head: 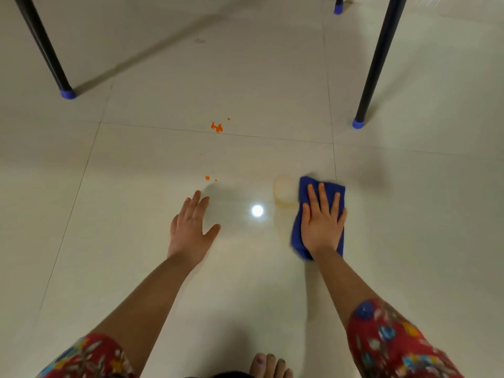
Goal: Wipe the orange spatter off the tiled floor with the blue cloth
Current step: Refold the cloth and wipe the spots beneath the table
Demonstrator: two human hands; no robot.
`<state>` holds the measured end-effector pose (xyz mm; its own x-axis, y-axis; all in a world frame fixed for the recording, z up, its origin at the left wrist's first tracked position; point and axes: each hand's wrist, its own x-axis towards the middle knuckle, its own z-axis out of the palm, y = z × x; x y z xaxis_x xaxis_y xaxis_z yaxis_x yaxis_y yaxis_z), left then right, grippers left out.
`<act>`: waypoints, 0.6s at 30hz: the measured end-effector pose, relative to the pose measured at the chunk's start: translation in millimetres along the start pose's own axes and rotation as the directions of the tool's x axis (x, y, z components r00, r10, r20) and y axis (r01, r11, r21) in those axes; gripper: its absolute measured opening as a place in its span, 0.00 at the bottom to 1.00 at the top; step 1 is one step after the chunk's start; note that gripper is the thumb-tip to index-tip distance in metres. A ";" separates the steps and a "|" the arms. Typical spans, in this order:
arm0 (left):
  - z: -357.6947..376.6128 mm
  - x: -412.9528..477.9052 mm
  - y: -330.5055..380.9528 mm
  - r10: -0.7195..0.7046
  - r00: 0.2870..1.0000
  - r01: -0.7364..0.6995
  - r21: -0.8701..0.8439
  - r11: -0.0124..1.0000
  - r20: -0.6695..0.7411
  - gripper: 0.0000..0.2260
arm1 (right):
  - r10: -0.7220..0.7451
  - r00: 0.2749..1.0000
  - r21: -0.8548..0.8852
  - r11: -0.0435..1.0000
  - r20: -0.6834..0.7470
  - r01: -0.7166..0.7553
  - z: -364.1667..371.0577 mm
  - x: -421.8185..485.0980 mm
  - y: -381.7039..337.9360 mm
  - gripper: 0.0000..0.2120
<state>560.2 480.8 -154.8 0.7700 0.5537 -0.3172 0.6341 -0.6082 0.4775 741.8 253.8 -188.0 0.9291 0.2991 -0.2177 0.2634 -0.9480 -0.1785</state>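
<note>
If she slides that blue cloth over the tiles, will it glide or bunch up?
Likely glides: the floor looks glossy, and the right hand presses the blue cloth flat. It looks soft and folded, so loose edges may bunch.

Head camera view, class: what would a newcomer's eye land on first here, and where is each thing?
The blue cloth stands out first, pressed flat under the right hand on the pale tiled floor, beside a faint yellowish smear. Next come the bright orange spatter farther ahead near a tile joint and smaller drops just beyond the left hand.
</note>
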 end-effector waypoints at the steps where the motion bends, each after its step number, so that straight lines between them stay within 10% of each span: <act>1: 2.2 -0.9 -2.9 -0.008 1.000 0.008 0.014 1.000 0.001 0.31 | 0.045 0.999 0.016 0.999 -0.006 -0.045 1.0 18.2 -14.0 0.25; 8: 3.0 6.0 -19.4 -0.064 0.997 0.066 0.055 0.996 -0.037 0.39 | -0.398 0.917 -0.054 0.915 0.024 0.399 20.8 -33.9 -54.8 0.25; 14: 3.6 10.4 -37.2 -0.087 0.995 0.083 0.099 0.992 0.041 0.41 | -0.003 1.000 -0.042 0.999 -0.029 0.002 3.2 18.9 -21.6 0.25; 18: 6.6 13.0 -41.9 -0.071 0.996 0.064 0.121 0.991 0.056 0.40 | -0.157 0.987 -0.029 0.987 -0.047 0.156 16.0 22.9 -87.2 0.26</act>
<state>544.1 509.7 -184.4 0.7258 0.5628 -0.3956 0.6859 -0.6360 0.3537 735.9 345.1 -192.7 0.8874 0.4386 -0.1416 0.4120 -0.8927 -0.1827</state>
